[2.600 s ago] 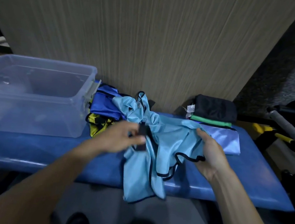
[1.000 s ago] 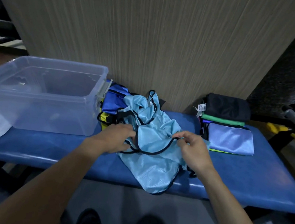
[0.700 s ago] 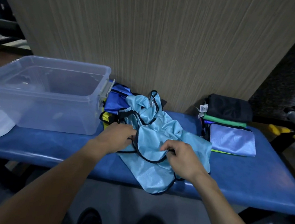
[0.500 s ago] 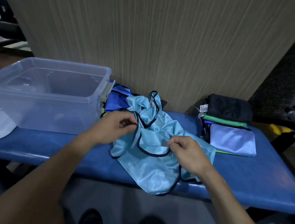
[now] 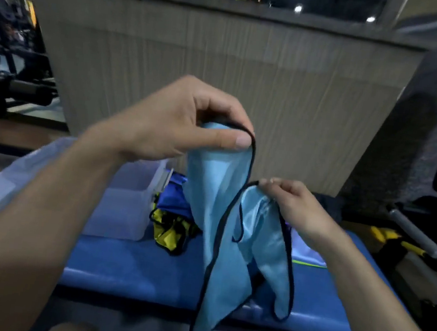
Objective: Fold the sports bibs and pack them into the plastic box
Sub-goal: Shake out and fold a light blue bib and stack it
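1. Wood-grain panelling backs a blue padded bench (image 5: 127,272).
2. Left hand (image 5: 178,122) pinches the light blue bib (image 5: 225,193) high; right hand (image 5: 292,204) pinches its black trim lower.
3. Bib hangs over the bench's front edge.
4. Clear plastic box (image 5: 124,203) sits at the bench's left end.

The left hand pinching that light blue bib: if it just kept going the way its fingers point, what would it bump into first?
Probably nothing nearby. The left hand points rightward, above the right hand, holding the light blue bib. Depth is unclear.
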Available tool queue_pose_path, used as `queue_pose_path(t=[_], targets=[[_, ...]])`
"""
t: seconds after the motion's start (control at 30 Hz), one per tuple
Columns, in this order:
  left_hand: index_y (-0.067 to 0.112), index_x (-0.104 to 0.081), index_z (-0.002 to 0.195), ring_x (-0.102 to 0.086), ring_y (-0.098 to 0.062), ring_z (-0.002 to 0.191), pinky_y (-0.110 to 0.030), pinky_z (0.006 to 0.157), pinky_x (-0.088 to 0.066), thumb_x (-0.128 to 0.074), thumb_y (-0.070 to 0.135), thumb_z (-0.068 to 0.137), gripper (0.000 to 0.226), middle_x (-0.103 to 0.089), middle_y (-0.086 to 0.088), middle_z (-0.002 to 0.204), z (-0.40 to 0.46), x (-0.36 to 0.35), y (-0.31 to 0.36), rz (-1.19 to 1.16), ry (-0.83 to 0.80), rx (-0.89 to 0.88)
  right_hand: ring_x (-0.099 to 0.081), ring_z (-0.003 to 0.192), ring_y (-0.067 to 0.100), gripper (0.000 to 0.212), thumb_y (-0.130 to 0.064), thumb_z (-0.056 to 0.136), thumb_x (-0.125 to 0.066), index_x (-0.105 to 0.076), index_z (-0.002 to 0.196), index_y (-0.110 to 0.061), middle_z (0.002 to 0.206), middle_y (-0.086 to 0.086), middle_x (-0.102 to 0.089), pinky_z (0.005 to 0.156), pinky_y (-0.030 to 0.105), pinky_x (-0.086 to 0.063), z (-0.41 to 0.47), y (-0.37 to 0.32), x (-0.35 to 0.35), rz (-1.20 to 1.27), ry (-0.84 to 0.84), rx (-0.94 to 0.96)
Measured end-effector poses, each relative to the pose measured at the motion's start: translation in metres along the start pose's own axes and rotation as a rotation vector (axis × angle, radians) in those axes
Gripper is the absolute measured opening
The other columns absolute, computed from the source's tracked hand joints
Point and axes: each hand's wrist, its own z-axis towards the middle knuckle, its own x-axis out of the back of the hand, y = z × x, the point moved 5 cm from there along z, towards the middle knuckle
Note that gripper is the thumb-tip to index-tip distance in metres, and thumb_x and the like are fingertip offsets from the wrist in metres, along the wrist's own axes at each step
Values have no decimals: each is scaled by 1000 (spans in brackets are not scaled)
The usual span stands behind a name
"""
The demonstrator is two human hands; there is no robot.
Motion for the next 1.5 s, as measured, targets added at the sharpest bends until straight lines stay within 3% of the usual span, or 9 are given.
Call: queue_pose_path(t=[0.2,0.4,0.5,0.73,0.9,1.03,1.1,1.23,1.5], targets=[[21,-80,99,-68,-4,91,-17,81,-47,-77,27,90,12,-69,17,89,0,-7,15,212,-27,3,-44,68,20,52,-48,88,-66,-57,80,3,72,9,-51,67,36,-35,5,-128,29,-110,101,219],[41,-78,93,-56,-4,115,-39,101,-47,-71,45,85,12,-56,15,117,-13,-2,-15,135,502,139,-47,62,12,40,-36,97,-66,-66,78,-1,67,14,-57,63,31,-38,-10,-187,24,-343,57,379],[35,-80,95,-57,-5,128,-39,112,-44,-75,35,90,7,-58,12,139,-2,9,-7,-161,358,160,-53,69,17,33,-34,100,-64,-73,84,-6,85,24,-66,68,32,-40,-17,-199,20,-357,-14,421],[13,-80,94,-72,-19,96,-44,101,-54,-70,22,95,13,-78,-6,97,30,36,20,-246,279,234,-60,76,27,4,-19,99,-65,-62,98,-16,88,19,-70,73,42,-48,-25,-209,38,-194,90,450],[12,-81,88,-72,-20,91,-37,91,-56,-77,26,89,14,-78,-5,91,53,58,57,-112,273,199,-56,78,22,20,-1,94,-55,-66,84,-14,85,18,-65,75,37,-44,-40,-222,47,-221,140,468],[20,-80,75,-64,-3,70,-28,68,-53,-84,34,81,16,-75,2,76,67,65,85,51,271,110,-60,69,19,40,-33,102,-54,-68,72,-10,75,7,-67,68,29,-46,-51,-233,47,-164,131,444],[22,-79,72,-61,-5,67,-35,69,-53,-86,42,78,22,-73,3,71,71,64,91,122,264,83,-42,55,22,58,-51,97,-62,-52,71,0,62,9,-48,55,27,-37,-55,-236,46,-195,148,459],[22,-78,68,-60,-4,63,-32,66,-50,-84,42,80,24,-72,5,67,75,63,96,159,279,65,-49,55,9,28,-28,93,-70,-68,78,-4,60,1,-56,56,27,-37,-54,-235,48,-250,226,419],[25,-79,76,-69,-12,79,-37,77,-57,-79,44,86,21,-75,4,79,70,61,100,203,184,42,-40,66,23,56,-43,86,-60,-51,80,12,71,12,-47,66,39,-30,-53,-237,55,-186,195,392]])
